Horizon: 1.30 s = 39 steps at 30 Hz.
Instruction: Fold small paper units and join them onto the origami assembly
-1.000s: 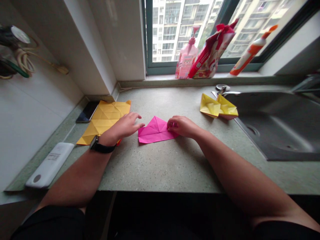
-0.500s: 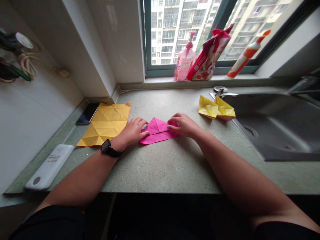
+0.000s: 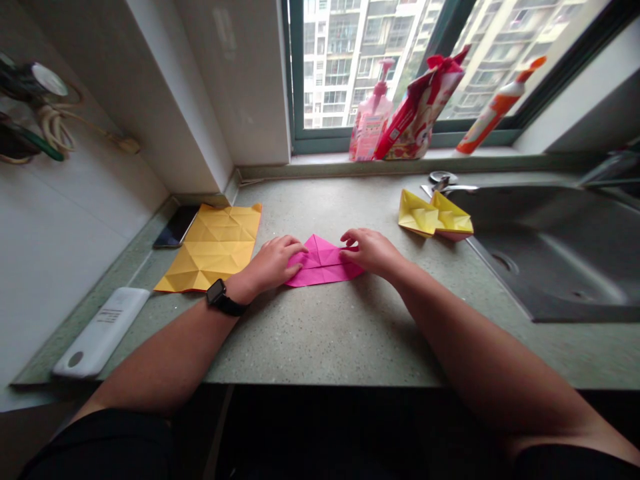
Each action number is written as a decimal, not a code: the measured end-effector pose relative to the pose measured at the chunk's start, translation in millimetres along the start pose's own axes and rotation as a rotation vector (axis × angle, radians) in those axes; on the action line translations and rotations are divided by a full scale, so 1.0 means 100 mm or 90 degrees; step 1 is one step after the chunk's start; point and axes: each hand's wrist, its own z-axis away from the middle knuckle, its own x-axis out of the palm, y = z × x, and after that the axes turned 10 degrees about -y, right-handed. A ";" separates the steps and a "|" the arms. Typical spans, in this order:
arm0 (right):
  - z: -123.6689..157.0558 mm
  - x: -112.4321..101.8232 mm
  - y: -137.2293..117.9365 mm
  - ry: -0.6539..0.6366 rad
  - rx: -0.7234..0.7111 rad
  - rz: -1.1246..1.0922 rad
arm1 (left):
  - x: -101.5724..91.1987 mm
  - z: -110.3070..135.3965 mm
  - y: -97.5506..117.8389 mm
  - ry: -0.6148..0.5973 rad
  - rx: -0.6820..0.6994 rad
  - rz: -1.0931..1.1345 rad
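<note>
Left hand [image 3: 277,262] moved onto pink paper [image 3: 325,261], fingers parted; right hand [image 3: 373,251]: grip unclear; white device [image 3: 101,332]: print illegible.

Speckled grey-green counter [image 3: 320,340] under a window; dark metal sink [image 3: 545,257] set in at right. Pale wall [image 3: 80,220] along the left, a light column [image 3: 175,87] jutting out beside the green window frame [image 3: 323,141]. White sill [image 3: 315,160] below. Multi-storey buildings [image 3: 345,50] outside. Daylight brightens the counter's far middle; deep shadow beneath its front edge.

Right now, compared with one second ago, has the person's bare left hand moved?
Yes. Against the fixed grey metal sink, the left hand has shifted right, towards it; its fingers now lie over the folded pink paper.
</note>
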 end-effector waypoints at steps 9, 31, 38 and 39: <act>0.02 -0.16 -0.05 -0.106 0.101 -0.081 | 0.02 -0.01 0.04 -0.016 0.038 -0.011; 0.10 -0.19 -0.18 0.132 -0.346 -0.251 | 0.07 -0.05 -0.08 0.084 -0.135 0.146; 0.12 -0.19 -0.18 0.258 -0.424 -0.263 | -0.02 -0.07 -0.12 0.154 -0.121 0.309; 0.12 -0.18 -0.17 0.264 -0.416 -0.280 | -0.03 -0.06 -0.11 0.174 -0.114 0.323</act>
